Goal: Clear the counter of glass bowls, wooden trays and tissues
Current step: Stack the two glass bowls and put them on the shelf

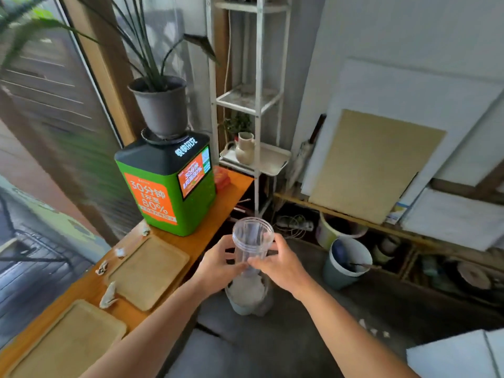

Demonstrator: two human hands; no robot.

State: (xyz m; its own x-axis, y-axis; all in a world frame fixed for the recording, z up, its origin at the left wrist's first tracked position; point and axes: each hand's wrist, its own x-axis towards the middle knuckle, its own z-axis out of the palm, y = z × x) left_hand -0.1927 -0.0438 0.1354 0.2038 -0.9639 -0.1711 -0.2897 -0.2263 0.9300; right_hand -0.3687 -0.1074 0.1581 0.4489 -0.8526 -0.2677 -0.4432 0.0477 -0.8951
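A clear cup-shaped glass bowl [252, 238] is held upright in the air past the counter's edge, above a small bin [249, 297] on the floor. My left hand [218, 261] grips its left side and my right hand [278, 264] grips its right side. Two wooden trays lie on the orange counter [215, 211]: one in the middle [148, 271], one at the near left [65, 342]. Several crumpled tissues lie along the counter's window side, one between the trays [108, 296], another further back [102, 267], another by the green machine [144, 230].
A green and black charging kiosk [166, 184] with a potted plant [161, 105] on top stands on the counter's far end. A white metal shelf [253, 159] holds a jug. Pots and a bucket [346, 261] sit on the floor to the right, below leaning boards [373, 165].
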